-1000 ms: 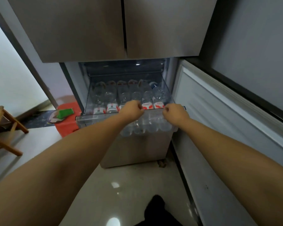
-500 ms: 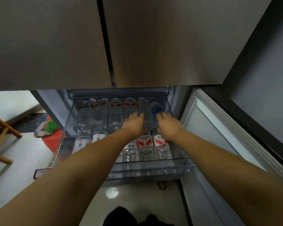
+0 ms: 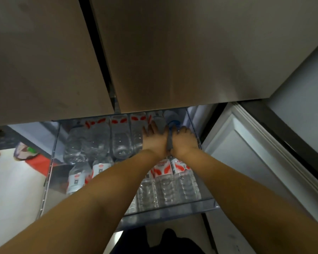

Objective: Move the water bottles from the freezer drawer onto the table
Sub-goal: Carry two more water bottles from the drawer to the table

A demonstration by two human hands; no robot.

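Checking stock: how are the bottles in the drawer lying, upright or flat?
Flat: the water bottles lie on their sides in the freezer drawer.

My left hand [image 3: 152, 139] and right hand [image 3: 183, 141] side by side on back-row water bottles [image 3: 120, 142], freezer drawer [image 3: 170, 214] pulled out — fridge doors [image 3: 154, 52] overhead.

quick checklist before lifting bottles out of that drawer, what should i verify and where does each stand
1. Freezer drawer pulled out enough to reach the bottles: ok.
2. Left hand down on a back-row bottle: ok, though whether the fingers grip it: cannot tell.
3. Right hand on the blue-capped bottle: ok; grip: cannot tell.
4. Headroom under the upper fridge doors: cannot tell.
5. Front-row bottles lying clear of both hands: ok.
6. Table within reach: cannot tell, out of view.
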